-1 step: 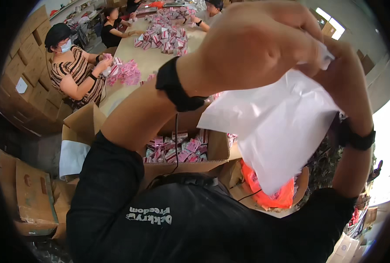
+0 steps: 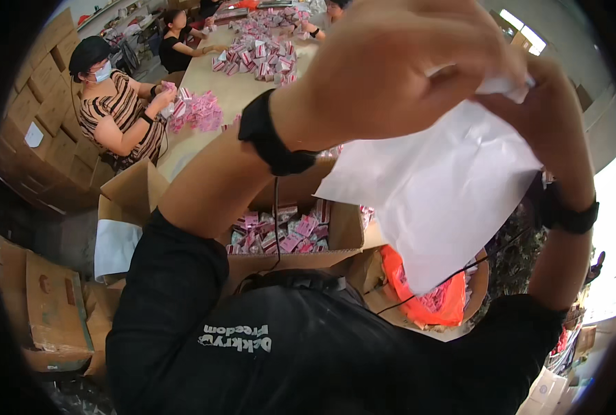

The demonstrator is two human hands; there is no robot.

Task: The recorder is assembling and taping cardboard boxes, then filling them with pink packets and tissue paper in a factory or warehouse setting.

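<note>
Raised high and close in front of me, my left hand (image 2: 408, 72) is closed, its fingers curled at the top of a glossy white sheet (image 2: 443, 180). Beside it on the right, my right hand (image 2: 539, 114) also grips the sheet's bunched upper edge. The rest of the sheet hangs creased below both hands, its lowest corner over an orange-red plastic bag (image 2: 443, 308) of pink pieces. I cannot tell whether the sheet is paper or plastic film. Under my left forearm stands a cardboard box (image 2: 346, 225) with many small pink-and-white packets (image 2: 287, 232).
A long table (image 2: 200, 76) bears heaps of pink packets (image 2: 259, 59). A masked co-worker (image 2: 124, 104) handles packets at its left side; others sit farther back. Stacked cartons (image 2: 38, 111) line the left wall. A dark cord (image 2: 277, 214) hangs beside my left forearm.
My left wrist has shifted slightly left and my right wrist slightly right. The sheet's lowest corner has risen a little and swung left, uncovering more of the orange-red bag.
</note>
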